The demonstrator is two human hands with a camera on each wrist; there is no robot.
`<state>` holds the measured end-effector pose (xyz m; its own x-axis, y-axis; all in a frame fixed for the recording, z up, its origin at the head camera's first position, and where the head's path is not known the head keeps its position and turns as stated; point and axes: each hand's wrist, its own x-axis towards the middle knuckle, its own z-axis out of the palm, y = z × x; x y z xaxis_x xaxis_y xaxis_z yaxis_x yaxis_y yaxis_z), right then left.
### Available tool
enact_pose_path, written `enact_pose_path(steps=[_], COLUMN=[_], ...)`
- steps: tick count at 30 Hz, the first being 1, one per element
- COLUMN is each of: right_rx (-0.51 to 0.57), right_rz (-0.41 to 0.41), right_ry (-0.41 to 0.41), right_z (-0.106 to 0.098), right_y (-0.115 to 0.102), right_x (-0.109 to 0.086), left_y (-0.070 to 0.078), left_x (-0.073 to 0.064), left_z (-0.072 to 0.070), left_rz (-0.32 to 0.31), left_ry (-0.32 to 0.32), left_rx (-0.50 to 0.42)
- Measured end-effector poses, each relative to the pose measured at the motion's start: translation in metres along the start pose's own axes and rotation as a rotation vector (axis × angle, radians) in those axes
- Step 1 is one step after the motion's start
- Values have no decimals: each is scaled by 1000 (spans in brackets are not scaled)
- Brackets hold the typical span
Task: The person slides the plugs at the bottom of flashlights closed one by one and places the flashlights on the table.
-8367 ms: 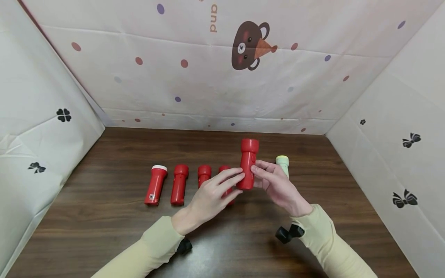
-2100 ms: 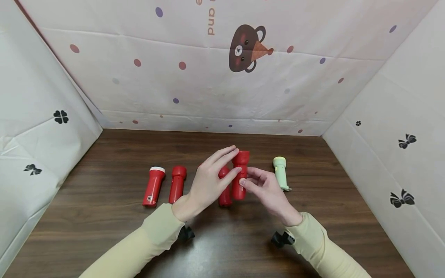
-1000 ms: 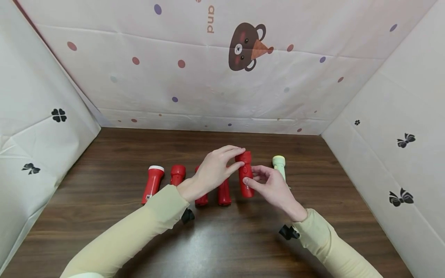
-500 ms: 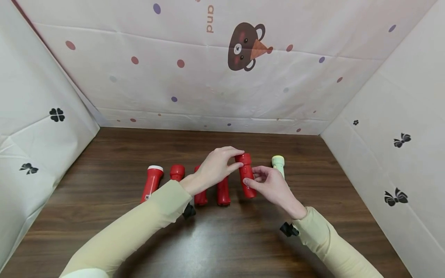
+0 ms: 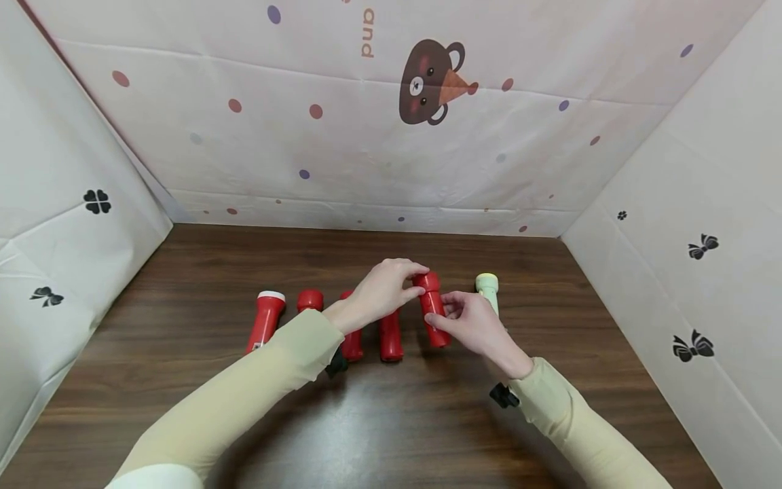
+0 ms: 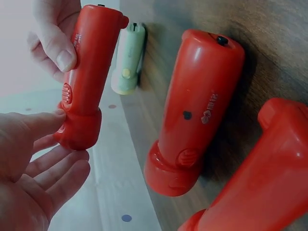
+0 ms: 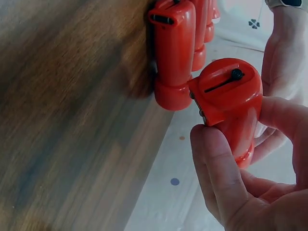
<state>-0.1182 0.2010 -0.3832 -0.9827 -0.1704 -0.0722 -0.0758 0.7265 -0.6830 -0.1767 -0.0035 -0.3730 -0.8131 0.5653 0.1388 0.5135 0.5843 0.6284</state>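
Note:
In the head view, a red flashlight [image 5: 432, 307] is held between both hands just over the table, its wide head away from me. My left hand [image 5: 383, 288] pinches the head end, thumb on the near side and fingers on the far rim. The right hand [image 5: 479, 324] grips the lower body between thumb and fingers. In the left wrist view the ribbed switch of the held flashlight [image 6: 91, 62] shows. The right wrist view shows the tail of that flashlight [image 7: 231, 91], with a black piece in a slot.
Left of the held one lie a red flashlight [image 5: 391, 336], another red flashlight [image 5: 352, 346], a third red flashlight [image 5: 310, 299] partly behind my sleeve, and a white-rimmed red flashlight [image 5: 267, 318]. A pale green flashlight [image 5: 487, 285] lies on the right. Patterned sheets [image 5: 342, 149] enclose the table.
Since the oldest frame the flashlight has come lower, and my left hand has shifted from beside its body to its head. Over the last second both hands stay nearly still.

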Motion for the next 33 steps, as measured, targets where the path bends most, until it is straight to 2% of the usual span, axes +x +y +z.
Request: enact_pose_path(steps=[4, 11, 19, 33], right_rx=[-29, -92, -170, -173], right_rz=[-4, 34, 42, 70], right_ry=[-12, -14, 6, -15], right_z=[2, 7, 12, 21], right_y=[2, 2, 5, 10], right_x=[2, 3, 3, 5], left_y=[-2, -6, -8, -9], left_x=[3, 7, 12, 17], left_z=[2, 7, 12, 21], left_rz=[-27, -30, -33, -12], left_ry=[-40, -89, -131, -191], left_rx=[14, 38, 71, 177])
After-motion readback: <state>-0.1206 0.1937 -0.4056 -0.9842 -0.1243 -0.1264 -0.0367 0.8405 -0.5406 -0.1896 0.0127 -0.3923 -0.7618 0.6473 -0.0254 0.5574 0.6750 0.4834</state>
